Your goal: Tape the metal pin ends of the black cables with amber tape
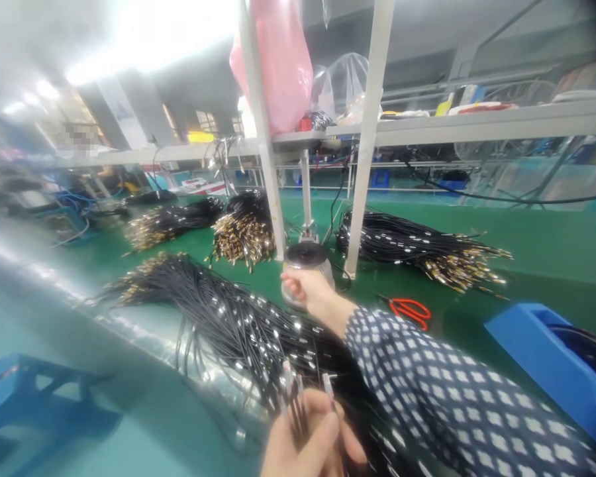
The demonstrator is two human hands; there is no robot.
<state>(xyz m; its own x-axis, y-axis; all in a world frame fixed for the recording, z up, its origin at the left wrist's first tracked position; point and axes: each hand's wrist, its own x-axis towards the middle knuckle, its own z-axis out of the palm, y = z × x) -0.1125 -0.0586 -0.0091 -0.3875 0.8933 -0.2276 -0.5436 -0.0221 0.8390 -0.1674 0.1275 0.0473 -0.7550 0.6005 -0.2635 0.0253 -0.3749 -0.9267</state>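
Note:
My left hand (310,434) is closed around several black cables (298,404) with pale tips that stick up above its fingers. My right hand (310,288) reaches forward in a patterned sleeve, at the front of a round white device (322,271) with a dark disc-like top. Its fingers are curled together; what they hold, if anything, is hidden. Beneath and between my hands lies a large bundle of black cables (218,305) with brass-coloured ends at the left and shiny silver bands along it.
More black cable bundles with brass ends lie on the green bench: one at the right (417,248), another behind (243,232). Red-handled scissors (410,310) rest right of my forearm, near a blue bin (536,344). White posts (365,146) carry a shelf. A blue stool (40,404) stands at lower left.

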